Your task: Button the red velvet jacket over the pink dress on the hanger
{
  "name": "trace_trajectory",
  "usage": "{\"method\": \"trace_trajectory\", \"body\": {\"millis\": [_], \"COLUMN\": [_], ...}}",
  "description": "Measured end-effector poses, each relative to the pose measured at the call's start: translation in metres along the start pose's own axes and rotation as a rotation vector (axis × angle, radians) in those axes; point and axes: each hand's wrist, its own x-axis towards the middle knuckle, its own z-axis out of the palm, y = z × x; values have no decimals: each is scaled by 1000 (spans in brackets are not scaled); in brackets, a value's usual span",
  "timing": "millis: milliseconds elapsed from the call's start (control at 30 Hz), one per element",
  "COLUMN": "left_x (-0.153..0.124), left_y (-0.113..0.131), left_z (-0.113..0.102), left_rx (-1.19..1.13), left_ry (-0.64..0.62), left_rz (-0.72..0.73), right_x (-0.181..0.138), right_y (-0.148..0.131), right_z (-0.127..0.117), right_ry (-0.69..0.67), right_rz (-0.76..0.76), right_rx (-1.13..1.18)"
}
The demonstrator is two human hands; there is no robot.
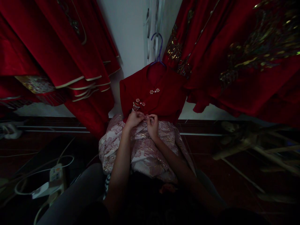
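A red top point(136, 82) with a V neck hangs from a purple hanger point(161, 47) in front of me. Pearly flower-shaped clasps point(154, 91) sit on its chest, and a fringed ornament point(135, 106) lies to their lower left. Near the lower front, my left hand point(136, 118) is closed in a pinch. My right hand point(152, 123) pinches from the other side, its fingertips almost meeting the left ones. Between them shows a small beaded clasp point(147, 115), partly hidden by the fingers. Below lies pink-and-gold brocade cloth point(145, 147) across my lap.
Red garments with pale trim point(77, 62) hang at the left, and sequined red garments point(211, 75) at the right. A power strip point(56, 175) with cords stands at lower left. A wooden stool or chair frame point(248, 140), blurred, is at the right.
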Motion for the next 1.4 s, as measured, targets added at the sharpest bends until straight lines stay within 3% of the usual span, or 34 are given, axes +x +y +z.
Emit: {"method": "trace_trajectory", "body": {"millis": [267, 433, 833, 1400], "left_x": [1, 5, -4, -7], "left_y": [-7, -14, 0, 4], "left_z": [-3, -2, -12, -9], "left_rx": [73, 66, 184, 311], "left_ry": [-16, 16, 32, 30], "left_rz": [61, 25, 33, 117], "right_x": [1, -1, -2, -1], "right_y": [-3, -6, -5, -10], "right_z": [-5, -6, -5, -6], "right_ry": [36, -20, -18, -15], "right_rz": [-122, -140, -114, -170], "right_rx": [-321, -337, -316, -352]}}
